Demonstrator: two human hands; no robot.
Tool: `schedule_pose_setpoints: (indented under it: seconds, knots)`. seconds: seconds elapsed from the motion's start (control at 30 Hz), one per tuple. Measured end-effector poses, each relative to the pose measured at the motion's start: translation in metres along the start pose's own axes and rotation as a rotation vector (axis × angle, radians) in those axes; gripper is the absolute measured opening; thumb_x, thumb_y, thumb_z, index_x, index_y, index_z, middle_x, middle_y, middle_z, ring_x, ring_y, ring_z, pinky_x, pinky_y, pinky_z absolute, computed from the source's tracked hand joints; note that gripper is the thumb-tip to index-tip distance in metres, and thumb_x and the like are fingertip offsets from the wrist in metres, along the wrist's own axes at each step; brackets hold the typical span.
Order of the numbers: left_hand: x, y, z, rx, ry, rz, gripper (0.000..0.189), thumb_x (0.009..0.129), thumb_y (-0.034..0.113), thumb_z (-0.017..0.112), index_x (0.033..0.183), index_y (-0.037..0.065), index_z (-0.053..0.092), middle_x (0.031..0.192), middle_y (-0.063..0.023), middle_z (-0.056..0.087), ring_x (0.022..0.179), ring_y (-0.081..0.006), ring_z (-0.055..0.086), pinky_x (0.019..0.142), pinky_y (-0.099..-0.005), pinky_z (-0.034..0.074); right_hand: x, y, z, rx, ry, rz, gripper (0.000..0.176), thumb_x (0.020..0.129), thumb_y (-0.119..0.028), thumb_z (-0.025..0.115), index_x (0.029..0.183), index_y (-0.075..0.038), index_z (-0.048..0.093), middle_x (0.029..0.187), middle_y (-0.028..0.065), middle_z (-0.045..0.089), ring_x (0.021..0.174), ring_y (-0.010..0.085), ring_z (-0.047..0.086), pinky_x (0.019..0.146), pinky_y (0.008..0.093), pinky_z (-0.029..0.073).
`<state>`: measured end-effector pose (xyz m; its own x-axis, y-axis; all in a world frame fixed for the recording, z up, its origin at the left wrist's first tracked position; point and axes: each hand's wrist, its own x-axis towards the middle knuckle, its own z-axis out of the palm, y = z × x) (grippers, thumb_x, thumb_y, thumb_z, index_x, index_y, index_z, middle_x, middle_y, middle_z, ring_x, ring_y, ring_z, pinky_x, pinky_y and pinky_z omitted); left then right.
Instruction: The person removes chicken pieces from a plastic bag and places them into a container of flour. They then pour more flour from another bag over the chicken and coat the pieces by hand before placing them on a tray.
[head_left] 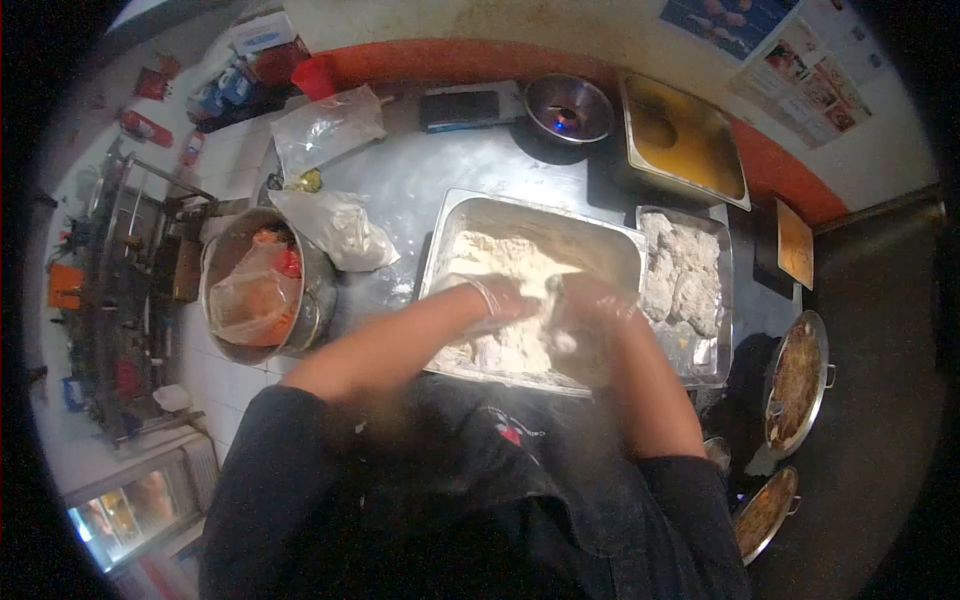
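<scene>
A deep rectangular metal pan (612, 245) of pale flour (492, 250) stands before me on the metal table. Both my hands are inside it, in thin clear plastic gloves dusted with flour. My left hand (508, 300) is low in the flour, its fingers partly buried and blurred. Close by, my right hand (588, 303) is smeared by motion near the pan's right side. Whether either hand grips something cannot be made out. Against the pan's right side is a shallower metal tray (729, 340) bearing several lumpy flour-coated pieces (690, 265).
To the left are a large metal pot (322, 290) with a plastic bag (255, 300) inside and a white bag (345, 232). A metal bowl (603, 112) and a container of yellow liquid (690, 145) stand behind. Two round pans of brown contents (797, 385) are at right.
</scene>
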<state>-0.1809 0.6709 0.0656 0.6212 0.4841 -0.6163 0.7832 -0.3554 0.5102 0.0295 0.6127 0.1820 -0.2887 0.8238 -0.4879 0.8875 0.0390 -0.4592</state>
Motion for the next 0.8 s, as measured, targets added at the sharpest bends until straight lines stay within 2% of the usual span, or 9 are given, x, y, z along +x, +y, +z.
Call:
schedule_pose_setpoints:
  seconds: [0.07,0.17,0.23,0.33,0.43,0.57,0.67,0.73,0.8]
  knots:
    - [-0.062,0.056,-0.048,-0.086,-0.171,0.002,0.089,0.096,0.065,0.05,0.158,0.001,0.039,0.155,-0.0345,0.042,0.147,-0.0433,0.042,0.122,-0.0415,0.035,-0.02,-0.021,-0.02,-0.294,-0.14,-0.121,0.054,0.072,-0.038,0.083,0.112,-0.004,0.073,0.102,0.0204,0.075,0.093,0.0367,0.073,0.081,0.0458,0.057]
    - [-0.112,0.085,-0.052,0.11,0.072,-0.101,0.093,0.092,0.061,0.057,0.161,0.003,0.033,0.159,-0.0329,0.038,0.149,-0.0443,0.037,0.124,-0.0435,0.031,-0.048,-0.065,-0.045,-0.533,-0.247,-0.149,0.041,0.076,-0.034,0.072,0.103,-0.002,0.075,0.099,0.0233,0.074,0.089,0.0398,0.072,0.081,0.0469,0.058]
    - [-0.117,0.088,-0.06,0.153,-0.062,-0.096,0.097,0.088,0.059,0.06,0.163,0.005,0.028,0.16,-0.0316,0.037,0.15,-0.043,0.035,0.125,-0.0444,0.031,-0.054,-0.048,-0.022,-0.388,0.025,-0.035,0.035,0.086,-0.025,0.054,0.095,0.001,0.075,0.101,0.0256,0.074,0.089,0.0432,0.072,0.086,0.0464,0.058]
    - [-0.089,0.068,-0.034,0.085,0.08,0.082,0.092,0.087,0.055,0.066,0.159,0.005,0.037,0.156,-0.0285,0.044,0.147,-0.0421,0.041,0.122,-0.0451,0.034,-0.06,-0.055,-0.026,-0.052,0.105,0.158,0.041,0.085,-0.032,0.054,0.098,0.0,0.076,0.099,0.0287,0.072,0.088,0.0442,0.071,0.088,0.0474,0.057]
    - [-0.083,0.067,-0.048,-0.103,0.095,0.274,0.084,0.086,0.05,0.07,0.151,0.002,0.047,0.146,-0.0279,0.054,0.138,-0.041,0.051,0.116,-0.0465,0.041,-0.075,-0.051,-0.029,-0.2,0.272,-0.037,0.033,0.099,-0.025,0.055,0.103,0.002,0.073,0.098,0.0254,0.073,0.085,0.0398,0.07,0.078,0.047,0.056]
    - [-0.072,0.049,-0.032,-0.079,0.43,0.482,0.058,0.083,0.031,0.076,0.134,0.006,0.062,0.117,-0.025,0.07,0.11,-0.0417,0.067,0.097,-0.0481,0.053,-0.093,-0.06,-0.047,-0.114,0.166,0.112,0.028,0.097,-0.02,0.06,0.109,0.002,0.069,0.105,0.0246,0.072,0.094,0.0389,0.069,0.085,0.0465,0.053]
    - [-0.059,0.028,-0.013,-0.033,0.634,0.49,0.051,0.083,0.022,0.074,0.131,0.009,0.064,0.111,-0.0239,0.071,0.105,-0.0426,0.067,0.093,-0.0479,0.054,-0.098,-0.061,-0.048,-0.047,0.22,0.241,0.026,0.096,-0.02,0.061,0.109,0.001,0.069,0.104,0.0232,0.071,0.099,0.0406,0.067,0.089,0.0461,0.052]
    - [-0.065,0.03,-0.018,-0.1,0.573,0.436,0.048,0.085,0.019,0.072,0.131,0.007,0.064,0.111,-0.0224,0.072,0.105,-0.0386,0.069,0.093,-0.0453,0.054,-0.092,-0.04,-0.021,0.053,0.43,0.261,0.025,0.097,-0.022,0.059,0.107,-0.001,0.069,0.101,0.0229,0.071,0.102,0.0421,0.066,0.093,0.0464,0.05]
    - [-0.077,0.039,-0.031,-0.242,0.508,0.42,0.046,0.086,0.016,0.071,0.13,0.005,0.063,0.111,-0.0207,0.073,0.104,-0.0343,0.07,0.093,-0.0425,0.054,-0.089,-0.038,-0.01,-0.215,0.553,0.214,0.024,0.097,-0.021,0.061,0.107,-0.001,0.069,0.099,0.0221,0.071,0.1,0.0417,0.067,0.091,0.0467,0.052]
